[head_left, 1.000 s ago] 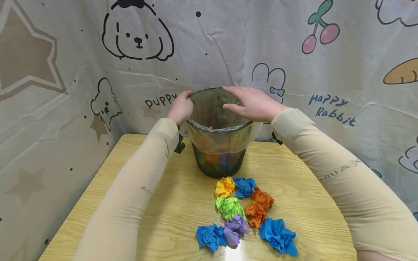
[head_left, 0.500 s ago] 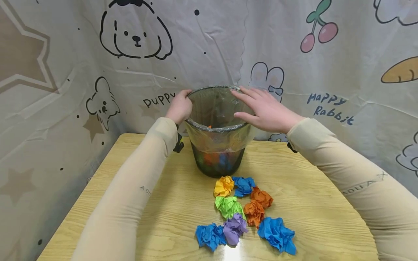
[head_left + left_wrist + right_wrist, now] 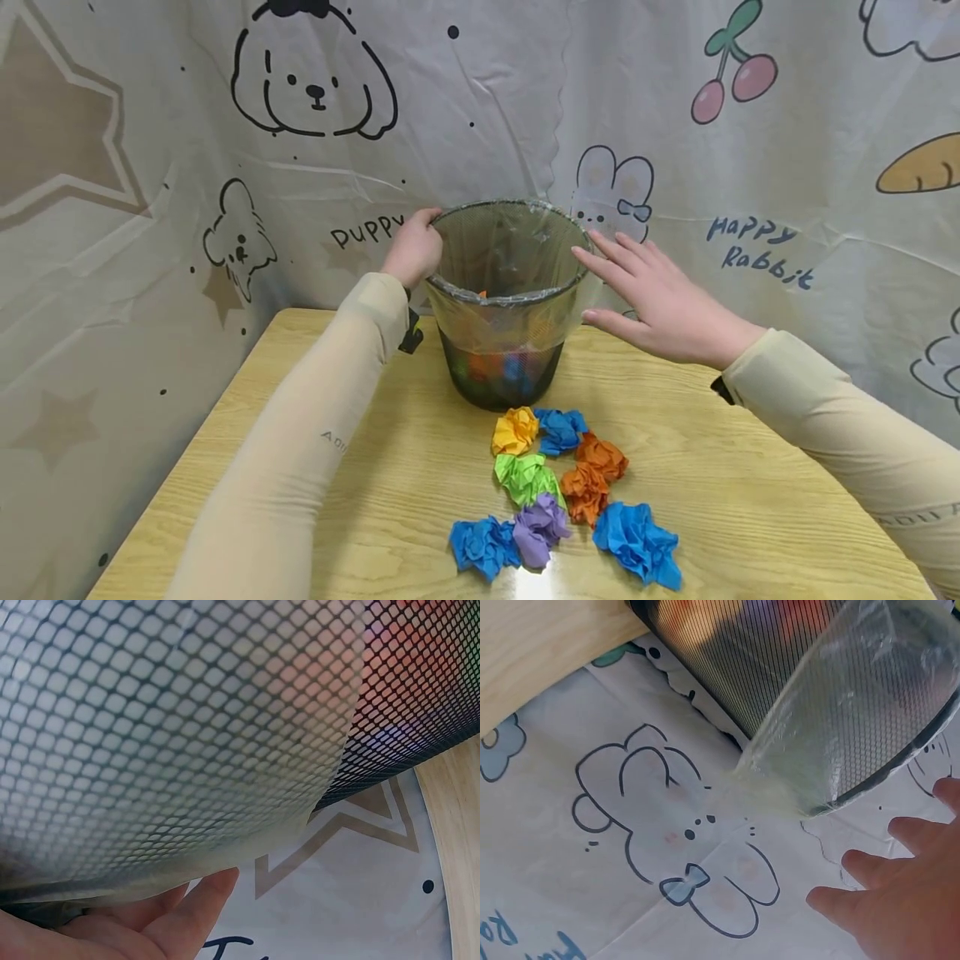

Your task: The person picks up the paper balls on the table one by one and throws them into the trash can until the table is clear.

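Observation:
A black mesh wastebasket [image 3: 504, 385] stands upright at the back of the table, a clear plastic liner bag [image 3: 480, 321] folded over its rim. Colourful crumpled paper shows through the mesh near the bottom. My left hand [image 3: 415, 250] grips the rim at the left; in the left wrist view its fingers [image 3: 196, 911] lie along the outside of the bag. With fingers spread and holding nothing, my right hand [image 3: 660, 302] is just off the basket's right side, fingertips near the rim. The right wrist view shows the bag's loose edge [image 3: 780, 787] hanging outside the mesh.
Several crumpled paper balls lie in front of the basket: yellow [image 3: 515, 430], green [image 3: 528, 477], purple [image 3: 540, 530], orange [image 3: 585, 492] and blue [image 3: 637, 543]. A printed curtain [image 3: 495, 100] hangs right behind the wooden table [image 3: 390, 467].
My right hand has moved from over the basket's right rim outward to the right and lower, its fingers spreading. The left hand stays on the rim, and the paper balls have not moved.

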`<action>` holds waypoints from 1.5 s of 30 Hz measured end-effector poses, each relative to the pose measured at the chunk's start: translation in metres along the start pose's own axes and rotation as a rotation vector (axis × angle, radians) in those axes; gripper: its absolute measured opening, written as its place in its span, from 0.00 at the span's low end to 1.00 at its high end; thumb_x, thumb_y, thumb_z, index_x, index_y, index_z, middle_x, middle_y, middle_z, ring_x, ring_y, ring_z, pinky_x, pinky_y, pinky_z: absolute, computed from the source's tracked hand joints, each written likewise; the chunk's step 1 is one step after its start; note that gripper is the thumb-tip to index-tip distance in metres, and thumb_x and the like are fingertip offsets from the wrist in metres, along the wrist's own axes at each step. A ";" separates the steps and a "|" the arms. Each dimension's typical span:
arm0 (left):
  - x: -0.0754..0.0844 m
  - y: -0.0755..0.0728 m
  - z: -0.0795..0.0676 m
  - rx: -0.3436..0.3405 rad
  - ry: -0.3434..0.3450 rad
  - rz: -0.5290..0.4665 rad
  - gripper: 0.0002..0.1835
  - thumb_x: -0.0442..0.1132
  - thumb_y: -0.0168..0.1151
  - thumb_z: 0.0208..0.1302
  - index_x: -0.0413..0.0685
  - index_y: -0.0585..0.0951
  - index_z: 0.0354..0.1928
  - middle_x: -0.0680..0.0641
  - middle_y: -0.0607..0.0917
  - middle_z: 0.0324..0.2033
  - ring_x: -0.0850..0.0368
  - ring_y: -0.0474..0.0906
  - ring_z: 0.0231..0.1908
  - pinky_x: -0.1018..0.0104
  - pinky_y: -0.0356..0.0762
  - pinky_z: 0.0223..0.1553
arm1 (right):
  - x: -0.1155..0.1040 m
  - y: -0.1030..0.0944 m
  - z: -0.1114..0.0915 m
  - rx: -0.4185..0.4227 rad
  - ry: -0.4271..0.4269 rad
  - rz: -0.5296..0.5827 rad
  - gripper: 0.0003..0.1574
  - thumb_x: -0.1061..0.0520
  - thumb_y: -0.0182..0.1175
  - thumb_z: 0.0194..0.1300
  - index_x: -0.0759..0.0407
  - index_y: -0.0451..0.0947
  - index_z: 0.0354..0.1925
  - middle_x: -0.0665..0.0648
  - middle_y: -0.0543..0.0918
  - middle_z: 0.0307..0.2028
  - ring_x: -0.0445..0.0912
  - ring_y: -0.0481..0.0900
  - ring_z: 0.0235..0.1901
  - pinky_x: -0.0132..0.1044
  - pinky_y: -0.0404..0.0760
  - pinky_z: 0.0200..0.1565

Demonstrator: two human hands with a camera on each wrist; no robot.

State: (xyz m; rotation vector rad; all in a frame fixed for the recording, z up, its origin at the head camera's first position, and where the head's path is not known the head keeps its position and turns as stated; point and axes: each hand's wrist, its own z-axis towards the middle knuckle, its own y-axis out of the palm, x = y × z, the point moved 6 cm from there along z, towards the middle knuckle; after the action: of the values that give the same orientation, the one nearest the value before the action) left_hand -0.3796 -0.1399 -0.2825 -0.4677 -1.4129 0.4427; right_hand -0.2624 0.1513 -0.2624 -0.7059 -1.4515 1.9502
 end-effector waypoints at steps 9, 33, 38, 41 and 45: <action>-0.001 0.001 0.004 -0.016 -0.015 -0.007 0.30 0.34 0.28 0.79 0.46 0.57 0.80 0.43 0.62 0.77 0.44 0.73 0.53 0.58 0.70 0.40 | -0.011 0.017 -0.051 -0.030 -0.005 0.007 0.48 0.35 0.56 0.75 0.41 0.48 0.83 0.51 0.47 0.81 0.58 0.43 0.79 0.60 0.42 0.75; -0.001 -0.001 0.007 -0.009 0.001 0.023 0.30 0.33 0.29 0.78 0.44 0.59 0.80 0.42 0.62 0.76 0.45 0.64 0.67 0.53 0.64 0.65 | -0.053 0.117 -0.152 -0.406 -0.159 0.205 0.46 0.33 0.74 0.58 0.34 0.69 0.71 0.47 0.73 0.65 0.47 0.76 0.59 0.51 0.82 0.51; -0.002 -0.001 0.008 -0.001 0.003 0.029 0.30 0.33 0.29 0.78 0.44 0.59 0.79 0.42 0.63 0.76 0.46 0.64 0.67 0.53 0.63 0.66 | -0.054 0.129 -0.163 -0.445 -0.146 0.194 0.54 0.40 0.78 0.53 0.34 0.66 0.74 0.51 0.72 0.69 0.51 0.75 0.62 0.53 0.82 0.51; -0.002 0.000 0.008 -0.003 -0.002 0.030 0.30 0.34 0.29 0.78 0.44 0.59 0.80 0.42 0.62 0.76 0.46 0.64 0.66 0.53 0.64 0.65 | -0.055 0.134 -0.165 -0.446 -0.146 0.190 0.57 0.45 0.79 0.49 0.34 0.66 0.75 0.52 0.71 0.70 0.52 0.75 0.62 0.54 0.82 0.51; -0.002 -0.001 0.007 0.002 0.000 0.028 0.30 0.34 0.29 0.79 0.44 0.59 0.79 0.42 0.63 0.76 0.46 0.64 0.66 0.53 0.64 0.66 | -0.055 0.140 -0.167 -0.459 -0.139 0.193 0.58 0.49 0.79 0.47 0.33 0.66 0.74 0.52 0.70 0.71 0.54 0.74 0.63 0.55 0.82 0.51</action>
State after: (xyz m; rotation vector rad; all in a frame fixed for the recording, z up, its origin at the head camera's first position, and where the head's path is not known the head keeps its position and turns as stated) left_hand -0.3867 -0.1417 -0.2824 -0.4860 -1.4073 0.4666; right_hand -0.1261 0.1872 -0.4374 -0.9537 -2.0164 1.8477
